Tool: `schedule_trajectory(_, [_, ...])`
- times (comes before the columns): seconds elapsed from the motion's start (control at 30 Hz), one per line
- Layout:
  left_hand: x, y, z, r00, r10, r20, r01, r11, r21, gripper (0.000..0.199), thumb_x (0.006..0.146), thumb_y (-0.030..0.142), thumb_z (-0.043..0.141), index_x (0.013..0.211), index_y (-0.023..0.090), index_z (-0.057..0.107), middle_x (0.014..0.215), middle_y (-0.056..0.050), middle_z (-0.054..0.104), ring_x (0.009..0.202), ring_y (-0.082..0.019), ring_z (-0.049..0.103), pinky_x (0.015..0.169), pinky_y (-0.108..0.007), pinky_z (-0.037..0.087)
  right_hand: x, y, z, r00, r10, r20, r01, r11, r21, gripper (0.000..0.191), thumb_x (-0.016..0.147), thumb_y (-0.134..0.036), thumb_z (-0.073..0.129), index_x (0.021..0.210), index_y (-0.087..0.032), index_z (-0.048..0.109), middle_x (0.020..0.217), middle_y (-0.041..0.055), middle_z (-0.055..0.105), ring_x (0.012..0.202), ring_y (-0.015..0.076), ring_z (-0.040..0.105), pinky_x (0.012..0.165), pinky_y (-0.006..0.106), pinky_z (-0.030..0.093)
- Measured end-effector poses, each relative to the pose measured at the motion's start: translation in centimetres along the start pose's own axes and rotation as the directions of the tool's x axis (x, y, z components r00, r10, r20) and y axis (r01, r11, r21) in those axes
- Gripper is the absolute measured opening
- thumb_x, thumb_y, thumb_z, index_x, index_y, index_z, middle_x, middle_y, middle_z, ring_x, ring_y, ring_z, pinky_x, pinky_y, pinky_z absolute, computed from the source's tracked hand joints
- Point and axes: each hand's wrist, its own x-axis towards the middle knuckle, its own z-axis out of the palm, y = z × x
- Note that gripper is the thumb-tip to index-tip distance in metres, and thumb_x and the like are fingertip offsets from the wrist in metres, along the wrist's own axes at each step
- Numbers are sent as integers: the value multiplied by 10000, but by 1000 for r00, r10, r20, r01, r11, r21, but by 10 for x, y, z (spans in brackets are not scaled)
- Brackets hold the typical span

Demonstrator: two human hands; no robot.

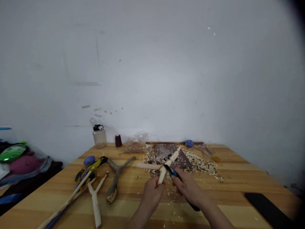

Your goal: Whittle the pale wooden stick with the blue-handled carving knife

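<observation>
My left hand point(153, 190) is closed round the lower end of a peeled forked branch point(173, 156). One arm of the fork points up and away to the right; the other stretches left. Held in my right hand point(188, 184) is a long black-and-blue hand tool point(175, 173), its dark front end against the wood near the fork. The tool's back end sticks out below my palm. Its working edge is too small to make out. Beneath and beyond the branch, pale wood shavings point(201, 163) lie around and on a dark brown mat point(164, 149).
To the left lie a bark-covered forked branch point(115, 181), a smaller peeled fork point(95, 203), long sticks point(64, 205) and blue yarn point(89, 160). A jar point(100, 138), dark thread spool point(118, 141) and plastic bag point(135, 144) stand behind. A black flat object point(267, 208) lies right.
</observation>
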Motion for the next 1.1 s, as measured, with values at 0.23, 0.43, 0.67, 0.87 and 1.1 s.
schedule_trajectory(0.23, [2, -3, 0, 1000, -11, -5, 11, 1000, 11, 117, 673, 211, 450, 647, 174, 558, 460, 48, 413, 454, -103, 386, 455, -206, 243, 0, 0, 4, 998, -55, 5, 54, 963, -262, 194, 841, -286, 384, 786, -183, 539, 683, 9, 599, 585, 117, 500, 530, 200, 276])
schedule_trajectory(0.43, [5, -3, 2, 1000, -31, 4, 31, 999, -30, 117, 680, 256, 461, 589, 189, 490, 426, 63, 356, 420, -96, 338, 443, -213, 231, -4, -6, 2, 999, -47, 13, 48, 944, -325, 186, 847, -267, 384, 796, -187, 544, 668, 3, 589, 574, 112, 499, 520, 205, 248])
schedule_trajectory(0.67, [5, -6, 0, 1000, 10, 0, -10, 998, 60, 136, 696, 239, 456, 571, 185, 462, 471, 56, 361, 481, -100, 368, 471, -213, 221, -5, -11, 2, 1000, -24, 8, 25, 892, -452, 189, 862, -271, 376, 865, -201, 552, 736, 23, 634, 636, 130, 555, 535, 222, 244])
schedule_trajectory(0.87, [6, -13, -4, 998, 54, 20, -57, 967, 249, 118, 705, 170, 415, 666, 171, 526, 560, 25, 472, 564, -119, 454, 504, -211, 259, -6, -16, 7, 998, 38, 43, -9, 844, -536, 240, 881, -307, 339, 945, -213, 550, 801, 64, 663, 684, 166, 597, 545, 241, 269])
schedule_trajectory(1.1, [-3, -2, -11, 997, 61, 39, -73, 824, 562, 211, 805, 231, 365, 828, 184, 570, 757, -64, 652, 731, -172, 600, 579, -227, 332, -2, -19, 23, 988, 152, 10, -126, 853, -506, 286, 883, -314, 312, 1003, -224, 555, 804, 85, 676, 691, 195, 623, 549, 244, 305])
